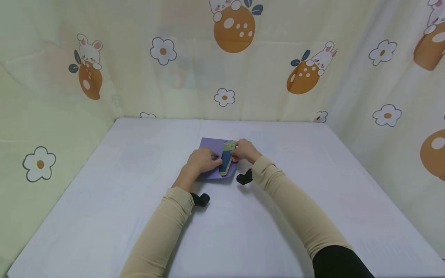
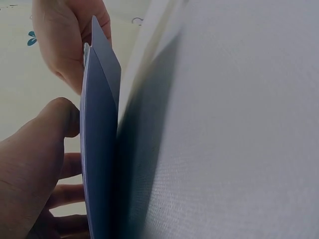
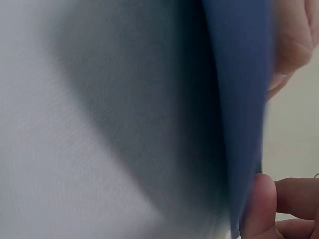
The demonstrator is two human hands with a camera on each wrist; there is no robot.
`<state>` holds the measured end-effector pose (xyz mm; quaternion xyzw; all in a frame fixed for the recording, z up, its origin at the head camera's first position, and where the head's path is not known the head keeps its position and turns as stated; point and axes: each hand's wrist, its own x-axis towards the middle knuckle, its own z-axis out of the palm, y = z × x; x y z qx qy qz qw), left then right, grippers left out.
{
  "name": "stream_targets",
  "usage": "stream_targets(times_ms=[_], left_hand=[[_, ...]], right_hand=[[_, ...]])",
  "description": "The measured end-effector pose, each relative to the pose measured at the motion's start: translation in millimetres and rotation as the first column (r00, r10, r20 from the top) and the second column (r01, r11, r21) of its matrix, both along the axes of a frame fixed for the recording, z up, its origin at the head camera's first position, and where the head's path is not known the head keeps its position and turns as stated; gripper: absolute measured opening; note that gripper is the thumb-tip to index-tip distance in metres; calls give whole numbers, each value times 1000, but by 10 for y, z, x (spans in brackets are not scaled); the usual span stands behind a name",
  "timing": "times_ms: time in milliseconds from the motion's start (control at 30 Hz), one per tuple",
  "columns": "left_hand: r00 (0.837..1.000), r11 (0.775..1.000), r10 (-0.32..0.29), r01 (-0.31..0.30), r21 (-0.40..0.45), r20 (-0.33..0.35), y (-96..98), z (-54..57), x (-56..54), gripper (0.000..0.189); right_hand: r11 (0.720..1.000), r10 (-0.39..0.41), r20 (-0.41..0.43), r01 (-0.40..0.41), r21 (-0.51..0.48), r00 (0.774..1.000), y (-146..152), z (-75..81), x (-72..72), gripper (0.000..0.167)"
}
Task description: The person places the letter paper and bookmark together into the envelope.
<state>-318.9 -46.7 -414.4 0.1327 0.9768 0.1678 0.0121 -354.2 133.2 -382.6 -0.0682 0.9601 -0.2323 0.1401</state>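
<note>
A purple folded paper (image 1: 211, 143) is held a little above the table, tilted. On its right half lies a narrow blue and green card (image 1: 226, 157), slanted. My left hand (image 1: 201, 160) grips the purple paper from the left, its thumb by the blue part of the card. My right hand (image 1: 246, 150) pinches the card near its upper right edge. In the left wrist view the purple paper (image 2: 99, 134) appears nearly edge-on, with the left thumb (image 2: 62, 114) against it. The right thumb (image 3: 261, 201) touches the paper's edge in the right wrist view. Some fingertips are hidden.
A white-covered table (image 1: 104, 193) surrounds the paper. A cream curtain (image 1: 187, 77) with rabbit and flower prints hangs behind and at both sides. Black wrist mounts (image 1: 201, 200) stick out below both sleeves. The paper casts a dark shadow on the cloth.
</note>
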Motion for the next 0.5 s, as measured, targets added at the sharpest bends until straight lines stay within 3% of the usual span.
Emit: stream_targets(times_ms=[500], left_hand=[[999,999,12,-14,51,39,48,25,-6,46]], right_hand=[[988,18,34,-13,-155,999,-124,-138,-55,14]])
